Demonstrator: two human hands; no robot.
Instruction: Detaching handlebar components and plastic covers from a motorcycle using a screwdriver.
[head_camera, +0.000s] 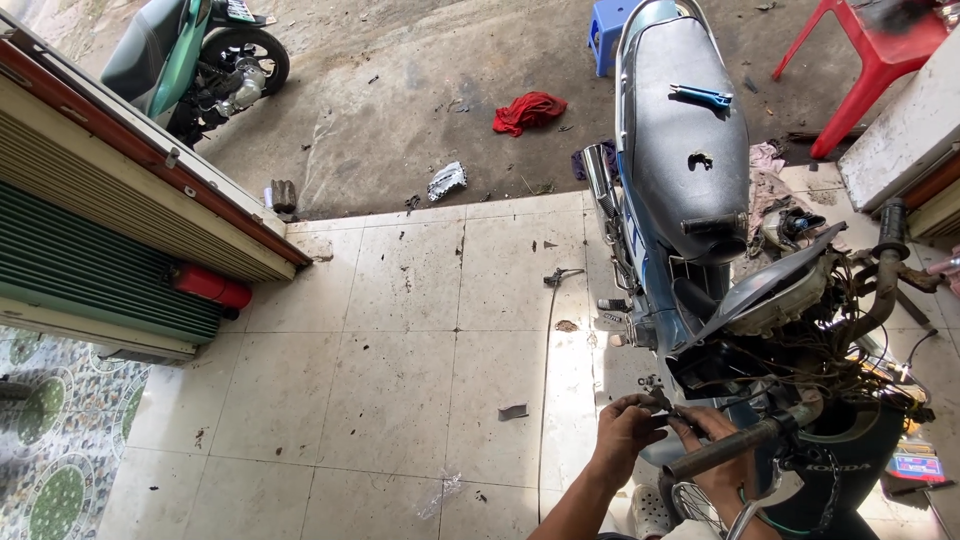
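Grey motorbike (690, 150) stripped at the front, wiring bared
Both hands, left hand (622, 432) and right hand (718, 448), pinch a small metal fitting (660, 402) beside the bare handlebar (740, 445); reassembly looks far off

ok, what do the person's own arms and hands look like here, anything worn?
Both arms are bare as far as the frame shows: no sleeves, no gloves. The left hand has nothing on it that I can see. The right hand has a thin green band at the wrist. No watch or rings visible; fingers look grimy.

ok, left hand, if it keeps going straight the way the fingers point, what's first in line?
Likely the right hand: the left hand points across at it, and both already pinch the same small metal part. Past that is the bare handlebar, though depth is unclear.
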